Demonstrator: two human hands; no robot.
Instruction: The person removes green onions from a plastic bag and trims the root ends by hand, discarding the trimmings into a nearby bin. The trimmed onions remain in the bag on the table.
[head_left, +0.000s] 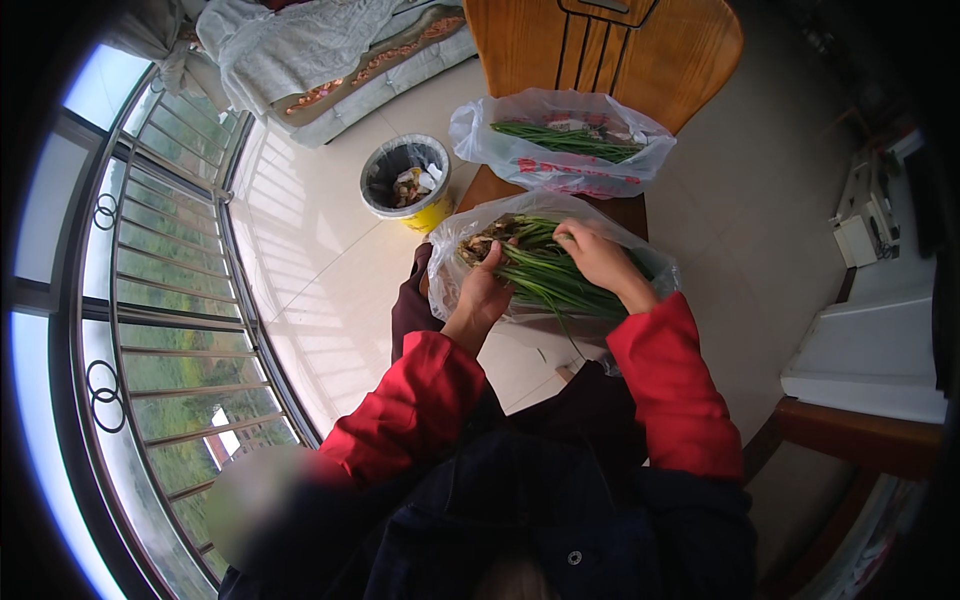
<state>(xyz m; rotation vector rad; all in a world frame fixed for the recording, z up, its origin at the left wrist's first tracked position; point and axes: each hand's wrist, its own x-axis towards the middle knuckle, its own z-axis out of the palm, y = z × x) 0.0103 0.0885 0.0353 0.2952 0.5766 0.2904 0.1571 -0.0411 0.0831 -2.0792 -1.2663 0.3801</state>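
Observation:
A bunch of green scallions or similar long-leaved greens (555, 277) lies in an open clear plastic bag (660, 262) before me, roots toward the left. My left hand (486, 289) grips stalks near the brown, soil-covered root ends (480, 246). Over the leafy middle, my right hand (596, 255) has its thumb and fingers pinched together at some stalks; what exactly lies between the fingertips is hard to make out. Just beyond, a second plastic bag (525, 166) with red print holds trimmed-looking green stalks (562, 142) laid lengthwise.
Both bags rest on a wooden chair (615, 60), whose backrest rises at the far side. A lined waste bin (427, 217) with scraps stands left of it on the tiled floor (315, 247). A railing (195, 349) runs along the left windows; a cloth-draped sofa (300, 52) is behind.

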